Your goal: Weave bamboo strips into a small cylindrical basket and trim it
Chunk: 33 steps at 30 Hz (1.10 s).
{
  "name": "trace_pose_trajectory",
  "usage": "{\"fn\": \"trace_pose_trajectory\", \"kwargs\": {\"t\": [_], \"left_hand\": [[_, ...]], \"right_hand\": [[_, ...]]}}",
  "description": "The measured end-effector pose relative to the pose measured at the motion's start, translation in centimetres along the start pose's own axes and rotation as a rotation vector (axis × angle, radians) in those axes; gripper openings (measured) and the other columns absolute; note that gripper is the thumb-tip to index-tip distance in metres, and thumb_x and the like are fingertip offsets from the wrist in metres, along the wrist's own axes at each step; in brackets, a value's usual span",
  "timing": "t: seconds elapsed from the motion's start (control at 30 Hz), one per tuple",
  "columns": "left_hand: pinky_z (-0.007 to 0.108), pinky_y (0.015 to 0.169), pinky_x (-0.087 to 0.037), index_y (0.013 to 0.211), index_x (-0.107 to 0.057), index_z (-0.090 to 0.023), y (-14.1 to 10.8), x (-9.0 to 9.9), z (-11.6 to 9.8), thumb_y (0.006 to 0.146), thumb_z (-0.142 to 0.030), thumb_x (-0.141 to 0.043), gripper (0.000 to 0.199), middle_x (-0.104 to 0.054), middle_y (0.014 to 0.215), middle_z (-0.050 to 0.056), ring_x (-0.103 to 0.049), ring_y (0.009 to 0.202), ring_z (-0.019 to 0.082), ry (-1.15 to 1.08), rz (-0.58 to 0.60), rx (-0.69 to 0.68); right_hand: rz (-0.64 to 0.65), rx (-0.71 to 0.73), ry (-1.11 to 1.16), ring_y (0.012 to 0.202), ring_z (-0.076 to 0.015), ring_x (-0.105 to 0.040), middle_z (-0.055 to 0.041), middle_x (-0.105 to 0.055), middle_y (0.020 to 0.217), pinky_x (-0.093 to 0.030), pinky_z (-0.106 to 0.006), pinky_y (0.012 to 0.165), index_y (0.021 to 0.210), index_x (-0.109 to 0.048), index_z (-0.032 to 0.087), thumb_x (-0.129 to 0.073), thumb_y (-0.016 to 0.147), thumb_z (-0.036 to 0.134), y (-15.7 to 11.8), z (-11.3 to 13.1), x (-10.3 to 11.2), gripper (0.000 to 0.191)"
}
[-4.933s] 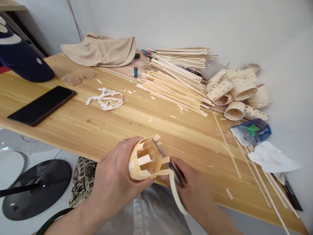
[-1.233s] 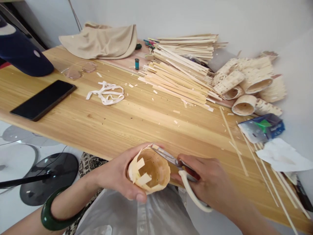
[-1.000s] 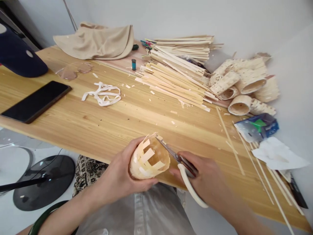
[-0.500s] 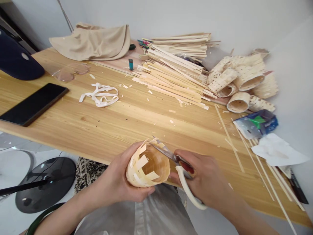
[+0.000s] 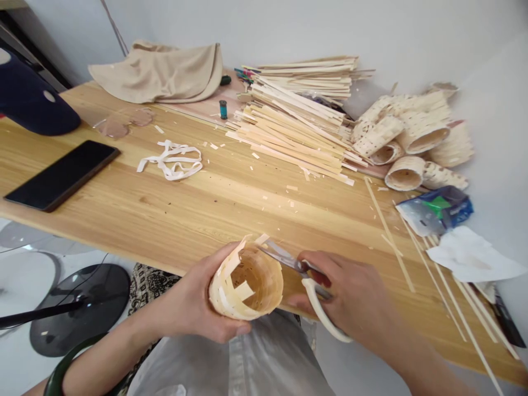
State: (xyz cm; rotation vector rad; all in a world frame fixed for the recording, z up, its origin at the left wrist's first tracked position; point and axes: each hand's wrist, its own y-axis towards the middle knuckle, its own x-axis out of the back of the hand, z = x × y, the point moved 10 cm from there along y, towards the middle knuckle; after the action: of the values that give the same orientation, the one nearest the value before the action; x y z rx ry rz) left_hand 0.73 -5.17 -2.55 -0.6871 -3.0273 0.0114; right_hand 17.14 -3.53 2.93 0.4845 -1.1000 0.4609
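Note:
My left hand (image 5: 196, 300) is wrapped round a small woven basket (image 5: 223, 294) made of pale wood strips, its open mouth tilted up toward me. Loose strip ends stick out at the rim on the left, and one flap folds inward. In my right hand (image 5: 350, 297) is a pair of scissors (image 5: 319, 311) with white-edged handles. Their blades are slightly apart and reach the basket's far rim, beside a short strip end (image 5: 262, 238). Some of my right fingers are hidden behind the handles.
Wood strips (image 5: 289, 137) lie in bundles at the back; rolled woven tubes (image 5: 406, 173) are piled at right. A blue plastic packet (image 5: 437, 209), white paper (image 5: 474, 253), phone (image 5: 61, 175), white ribbon (image 5: 177, 162), thread spool (image 5: 223, 109) and beige cloth (image 5: 160, 74) lie about the table.
Fewer strip ends and flaps show at the basket's mouth. The basket has shifted slightly left in view and the scissors slightly right, their blades still at the far rim.

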Motion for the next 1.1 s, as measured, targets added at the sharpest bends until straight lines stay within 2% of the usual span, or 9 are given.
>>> {"fn": "trace_pose_trajectory", "kwargs": {"t": [0.07,0.17,0.33,0.5,0.63,0.77,0.87,0.97,1.1], "left_hand": [[0.042,0.100,-0.054,0.142,-0.048,-0.024,0.0,-0.3,0.0,0.064,-0.030,-0.087,0.087,-0.065,0.130,0.011,-0.066,0.116,0.030,-0.017,0.020,0.002],[0.039,0.096,-0.056,0.142,-0.047,-0.024,0.0,-0.9,0.1,0.063,-0.026,-0.086,0.088,-0.068,0.124,0.009,-0.067,0.110,0.027,-0.023,0.057,0.003],[0.044,0.102,-0.053,0.147,-0.042,-0.025,-0.1,-1.4,0.6,0.059,-0.026,-0.086,0.098,-0.065,0.130,0.010,-0.065,0.114,0.029,-0.013,0.091,0.042],[0.045,0.101,-0.053,0.138,-0.050,-0.024,-0.2,-1.4,0.8,0.057,-0.027,-0.088,0.090,-0.067,0.112,0.006,-0.067,0.105,0.027,-0.043,0.120,0.031],[0.042,0.098,-0.055,0.128,-0.056,-0.024,-0.2,-1.3,0.9,0.054,-0.026,-0.088,0.080,-0.068,0.107,0.004,-0.068,0.098,0.024,-0.074,0.127,0.014],[0.039,0.093,-0.057,0.134,-0.055,-0.023,-0.1,-2.0,1.0,0.059,-0.028,-0.085,0.081,-0.071,0.114,0.007,-0.069,0.102,0.026,-0.159,0.226,0.034],[0.042,0.092,-0.057,0.140,-0.051,-0.023,0.0,-2.4,0.7,0.064,-0.034,-0.084,0.083,-0.071,0.120,0.011,-0.070,0.106,0.030,-0.226,0.296,0.013],[0.046,0.100,-0.055,0.146,-0.046,-0.023,0.4,-0.7,0.7,0.066,-0.049,-0.086,0.093,-0.065,0.135,0.014,-0.064,0.122,0.035,-0.213,0.149,0.019],[0.051,0.111,-0.046,0.146,-0.045,-0.027,0.4,1.3,0.7,0.055,-0.050,-0.096,0.106,-0.058,0.145,0.014,-0.056,0.132,0.038,0.118,-0.080,0.064]], "right_hand": [[0.038,-0.054,0.009,0.060,-0.0160,-0.064,-0.0031,-0.073,0.078,-0.043,-0.027,0.057,0.100,-0.065,0.019,-0.075,0.085,0.052,0.3,-0.4,-0.1,0.037],[0.088,-0.086,0.059,0.055,-0.0148,-0.059,0.0002,-0.070,0.072,-0.040,-0.026,0.055,0.097,-0.065,0.021,-0.082,0.078,0.047,0.6,-0.3,-0.3,0.037],[0.125,-0.033,0.077,0.059,-0.0162,-0.059,-0.0016,-0.071,0.076,-0.038,-0.028,0.056,0.100,-0.065,0.020,-0.079,0.081,0.042,1.0,0.7,-0.6,0.033],[0.132,0.011,0.101,0.065,-0.0179,-0.062,-0.0048,-0.073,0.082,-0.040,-0.029,0.059,0.104,-0.066,0.019,-0.072,0.087,0.044,1.1,1.1,-0.7,0.031],[0.084,0.024,0.152,0.057,-0.0144,-0.057,-0.0023,-0.071,0.074,-0.037,-0.027,0.054,0.099,-0.066,0.018,-0.072,0.088,0.044,0.8,1.1,-0.5,0.029],[0.052,0.047,0.155,0.047,-0.0103,-0.051,0.0013,-0.066,0.061,-0.031,-0.025,0.047,0.080,-0.063,0.020,-0.067,0.093,0.044,0.4,1.0,-0.6,0.028],[0.026,0.035,0.126,0.045,-0.0099,-0.050,0.0015,-0.066,0.059,-0.032,-0.024,0.046,0.081,-0.063,0.020,-0.063,0.095,0.044,0.3,0.6,-0.6,0.028],[0.001,-0.018,0.117,0.044,-0.0102,-0.049,0.0011,-0.065,0.058,-0.034,-0.023,0.046,0.083,-0.066,0.019,-0.063,0.095,0.045,0.2,-0.3,-0.5,0.029],[0.007,-0.148,0.131,0.045,-0.0109,-0.049,0.0022,-0.063,0.057,-0.035,-0.024,0.047,0.081,-0.066,0.020,-0.066,0.092,0.047,0.0,-1.9,-0.9,0.030]]}}
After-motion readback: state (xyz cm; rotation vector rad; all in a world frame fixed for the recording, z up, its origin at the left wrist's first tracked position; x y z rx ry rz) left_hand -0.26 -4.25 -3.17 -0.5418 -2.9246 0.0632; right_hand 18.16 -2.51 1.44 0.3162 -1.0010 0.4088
